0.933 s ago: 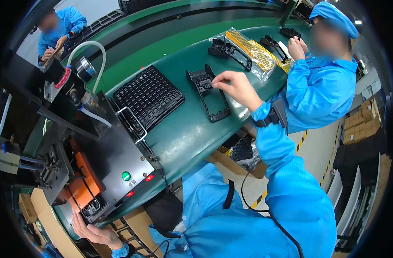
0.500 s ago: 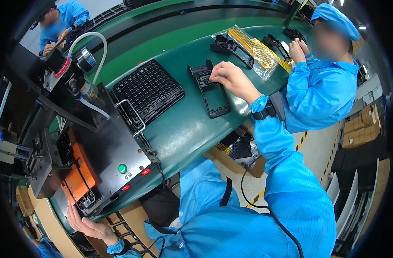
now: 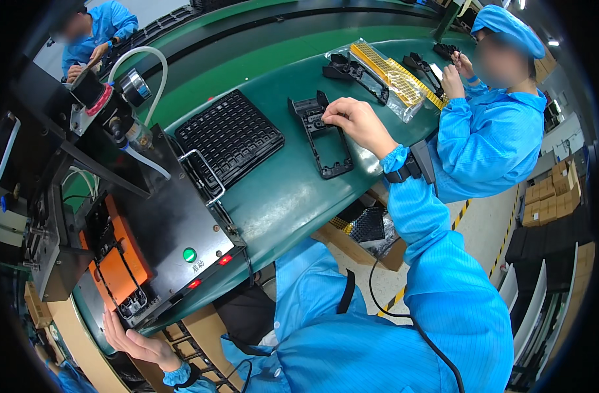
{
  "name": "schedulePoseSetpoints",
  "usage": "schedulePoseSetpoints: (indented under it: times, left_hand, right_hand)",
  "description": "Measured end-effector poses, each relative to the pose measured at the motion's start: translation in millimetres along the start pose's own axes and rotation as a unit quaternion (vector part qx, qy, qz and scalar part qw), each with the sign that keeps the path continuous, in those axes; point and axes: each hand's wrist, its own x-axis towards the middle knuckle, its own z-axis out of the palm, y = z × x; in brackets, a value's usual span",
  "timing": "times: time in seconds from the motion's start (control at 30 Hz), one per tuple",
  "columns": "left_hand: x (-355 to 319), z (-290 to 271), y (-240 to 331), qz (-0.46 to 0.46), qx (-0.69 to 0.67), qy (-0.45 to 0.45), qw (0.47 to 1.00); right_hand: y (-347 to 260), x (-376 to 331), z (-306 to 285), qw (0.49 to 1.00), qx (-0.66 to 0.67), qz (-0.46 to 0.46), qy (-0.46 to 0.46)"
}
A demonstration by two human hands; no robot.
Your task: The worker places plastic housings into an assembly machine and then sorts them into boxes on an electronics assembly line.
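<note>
Frame (image 3: pixel 310 119) is being touched at its upper end by the right hand (image 3: pixel 355 126) on the green table (image 3: pixel 283 204), beside the tray (image 3: pixel 231 139); whether anything is being gripped by its pinched fingers cannot be told. Beside the machine (image 3: pixel 172 219), the left hand (image 3: pixel 139 344) is being held, fingers extended.

A: Outfit?
B: Blue smock (image 3: pixel 378 354), finely striped; pale snaps (image 3: pixel 277 325) on its front, gathered cuffs (image 3: pixel 394 159).
A: Extras?
B: Black straps (image 3: pixel 399 175) round both smock sleeves, dark block (image 3: pixel 422 162) on the right one; black cable (image 3: pixel 437 354) across smock.
</note>
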Motion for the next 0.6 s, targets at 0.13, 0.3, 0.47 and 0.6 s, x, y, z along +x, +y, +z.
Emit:
schedulePoseSetpoints:
  times: [0.13,0.3,0.47,0.6]
  left_hand:
    - [2.0,-2.0,4.2,0.002,-0.002,-0.004,1.0]
    - [0.4,-2.0,1.9,-0.002,0.005,-0.008,1.0]
    - [0.6,-2.0,1.5,-0.001,-0.008,-0.003,1.0]
    - [2.0,-1.1,1.5,-0.006,-0.016,-0.002,1.0]
  right_hand:
    - [-1.1,1.3,0.0,1.0,0.01,0.012,-0.011]
    - [-2.9,2.0,-0.9,1.0,0.01,0.017,-0.018]
    - [-1.9,1.3,1.7,1.0,0.008,0.007,-0.01]
    - [-6.1,3.0,0.2,0.997,0.027,0.077,-0.016]
